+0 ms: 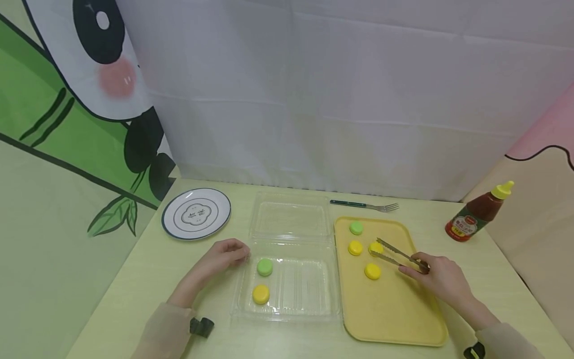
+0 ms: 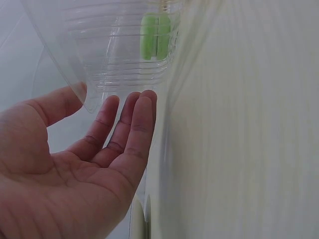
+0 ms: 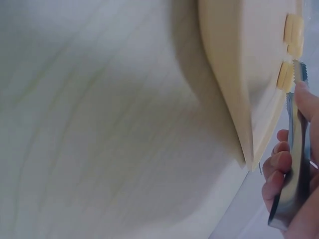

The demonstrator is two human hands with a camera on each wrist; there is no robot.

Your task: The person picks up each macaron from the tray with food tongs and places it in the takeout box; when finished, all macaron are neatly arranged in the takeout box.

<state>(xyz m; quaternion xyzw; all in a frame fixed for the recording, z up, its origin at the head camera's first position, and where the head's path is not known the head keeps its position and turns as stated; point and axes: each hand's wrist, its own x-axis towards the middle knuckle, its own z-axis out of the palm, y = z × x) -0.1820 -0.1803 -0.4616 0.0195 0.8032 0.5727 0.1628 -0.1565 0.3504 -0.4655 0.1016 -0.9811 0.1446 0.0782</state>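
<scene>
My right hand (image 1: pixel 441 279) grips metal tongs (image 3: pixel 297 154) over the yellow tray (image 1: pixel 394 319). Their two parted arms straddle a yellow macaron (image 1: pixel 375 248). Around it on the tray lie two more yellow macarons, one nearer me (image 1: pixel 372 271) and one to the left (image 1: pixel 355 248), with a green macaron (image 1: pixel 356 228) farther back. My left hand (image 1: pixel 224 255) is at the left rim of a clear plastic container (image 1: pixel 309 313), its thumb and loosely extended fingers around the corner in the left wrist view. Inside the container sit a green macaron (image 1: pixel 265 267) and a yellow macaron (image 1: pixel 260 294).
The container's clear lid (image 1: pixel 290 217) lies folded back behind it. A white plate (image 1: pixel 172 219) with a blue rim stands at the back left. Behind the tray lies a fork (image 1: pixel 365 205) with a dark green handle. A red sauce bottle (image 1: pixel 477 215) stands at the right.
</scene>
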